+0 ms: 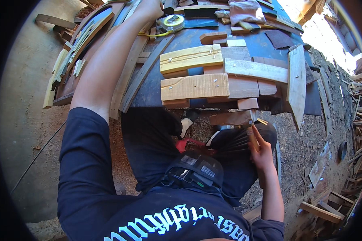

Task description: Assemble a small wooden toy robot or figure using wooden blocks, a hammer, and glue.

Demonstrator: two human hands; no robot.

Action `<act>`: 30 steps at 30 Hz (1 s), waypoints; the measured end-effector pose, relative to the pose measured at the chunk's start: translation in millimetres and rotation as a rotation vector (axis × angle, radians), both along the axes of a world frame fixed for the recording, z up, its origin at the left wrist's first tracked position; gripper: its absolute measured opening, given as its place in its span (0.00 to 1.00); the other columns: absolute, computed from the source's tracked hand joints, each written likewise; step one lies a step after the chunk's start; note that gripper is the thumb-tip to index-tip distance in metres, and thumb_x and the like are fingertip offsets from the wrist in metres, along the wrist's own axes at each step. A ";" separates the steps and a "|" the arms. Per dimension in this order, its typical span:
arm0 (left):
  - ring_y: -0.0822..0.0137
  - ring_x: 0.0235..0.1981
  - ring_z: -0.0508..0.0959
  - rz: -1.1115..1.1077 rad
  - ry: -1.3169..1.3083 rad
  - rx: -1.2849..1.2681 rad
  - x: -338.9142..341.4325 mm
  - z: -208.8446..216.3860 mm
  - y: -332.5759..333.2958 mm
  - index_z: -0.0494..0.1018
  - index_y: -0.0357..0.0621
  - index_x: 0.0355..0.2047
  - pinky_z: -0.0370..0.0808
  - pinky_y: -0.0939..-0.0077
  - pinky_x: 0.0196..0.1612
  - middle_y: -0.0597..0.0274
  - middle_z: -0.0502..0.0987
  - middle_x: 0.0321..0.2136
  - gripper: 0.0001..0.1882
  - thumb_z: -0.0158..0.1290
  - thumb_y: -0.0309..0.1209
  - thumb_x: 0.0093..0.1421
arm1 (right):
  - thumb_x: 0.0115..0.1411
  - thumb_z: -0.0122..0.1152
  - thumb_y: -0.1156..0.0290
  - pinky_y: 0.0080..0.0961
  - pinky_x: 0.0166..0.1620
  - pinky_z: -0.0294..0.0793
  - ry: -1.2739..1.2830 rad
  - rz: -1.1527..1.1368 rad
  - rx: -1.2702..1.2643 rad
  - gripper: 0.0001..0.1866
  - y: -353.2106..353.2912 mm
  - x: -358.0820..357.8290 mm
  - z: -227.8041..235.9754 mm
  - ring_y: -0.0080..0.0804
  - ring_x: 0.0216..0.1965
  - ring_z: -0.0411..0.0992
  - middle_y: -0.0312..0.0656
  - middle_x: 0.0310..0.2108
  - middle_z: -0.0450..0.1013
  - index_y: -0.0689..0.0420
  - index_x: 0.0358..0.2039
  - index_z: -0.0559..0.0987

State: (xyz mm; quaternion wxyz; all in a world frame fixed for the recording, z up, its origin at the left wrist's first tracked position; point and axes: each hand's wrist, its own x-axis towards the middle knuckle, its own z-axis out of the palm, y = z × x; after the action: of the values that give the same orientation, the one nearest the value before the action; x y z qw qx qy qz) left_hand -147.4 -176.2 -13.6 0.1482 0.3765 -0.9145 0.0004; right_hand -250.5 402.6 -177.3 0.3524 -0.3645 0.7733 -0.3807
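My left hand [149, 9] reaches to the far side of the bench, partly cut off by the upper edge. Its fingers are hidden, so I cannot tell what it touches; a yellow tape measure [172, 22] lies just beside it. Near my right knee, my right hand [263, 154] is closed around the wooden handle of a hammer [253, 138], its index finger stretched along the handle. The hammer's head is hard to make out against a brown piece [229, 118]. Two light boards [192, 58] [194, 87] with pale pegs or nail heads lie across wooden blocks before me.
A pale slat [255, 70] meets an upright board [295, 86] at the bench's right. Long strips [147, 74] lie on the left, and a pink cloth [246, 11] at the back. Scrap wood [330, 209] is piled on the floor at right.
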 end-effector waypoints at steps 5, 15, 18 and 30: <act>0.53 0.35 0.85 0.106 0.113 0.178 -10.7 0.1 20.0 0.85 0.41 0.38 0.79 0.60 0.39 0.40 0.84 0.33 0.12 0.64 0.32 0.56 | 0.62 0.61 0.79 0.28 0.53 0.75 0.019 -0.038 -0.004 0.37 4.4 -1.3 2.9 0.44 0.52 0.80 0.59 0.50 0.79 0.49 0.72 0.64; 0.64 0.41 0.86 -0.116 -0.108 0.267 7.1 -0.4 -14.2 0.79 0.42 0.55 0.81 0.69 0.47 0.55 0.86 0.41 0.29 0.66 0.25 0.50 | 0.62 0.62 0.75 0.29 0.51 0.75 -0.021 -0.026 0.000 0.37 6.1 1.5 2.4 0.49 0.48 0.81 0.58 0.45 0.80 0.47 0.72 0.64; 0.65 0.40 0.87 -0.081 -0.115 0.227 4.9 2.6 -3.0 0.78 0.39 0.57 0.81 0.70 0.46 0.55 0.87 0.40 0.29 0.64 0.22 0.52 | 0.62 0.62 0.75 0.30 0.52 0.75 -0.010 -0.019 -0.015 0.37 5.7 0.4 3.8 0.50 0.49 0.81 0.59 0.45 0.80 0.47 0.72 0.64; 0.55 0.38 0.85 -0.213 0.085 -0.023 38.4 -19.1 16.8 0.84 0.46 0.45 0.80 0.64 0.46 0.51 0.85 0.37 0.13 0.62 0.30 0.59 | 0.62 0.62 0.73 0.33 0.52 0.76 0.007 -0.023 0.031 0.37 4.2 4.0 7.4 0.55 0.49 0.80 0.60 0.43 0.80 0.46 0.72 0.64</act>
State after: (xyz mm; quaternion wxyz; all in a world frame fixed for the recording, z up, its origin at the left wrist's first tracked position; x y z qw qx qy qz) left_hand -109.0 -159.5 -32.7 0.1903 0.2753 -0.9421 -0.0207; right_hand -246.5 406.8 -169.9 0.3507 -0.3513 0.7846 -0.3714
